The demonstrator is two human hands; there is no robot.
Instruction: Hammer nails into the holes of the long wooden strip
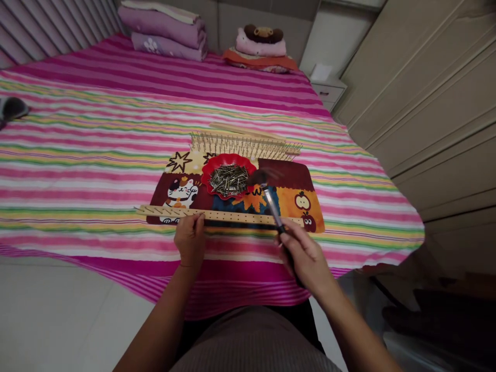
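Observation:
My right hand is wrapped round the black grip of a hammer, whose head is raised and blurred by motion. Below it a long wooden strip lies across a printed mat. Slanting nails stand in the strip's left part, and rows of small dark holes run along the rest. My left hand is closed at the strip's front edge, thumb and finger pinched on what looks like a nail, mostly hidden. Behind the strip sits a red scalloped bowl full of loose nails.
Wooden strips bristling with nails lie behind the bowl, near a plain wooden strip. Under everything spreads a striped bedsheet. Folded bedding is stacked at the back. A dark grey object rests at the left edge.

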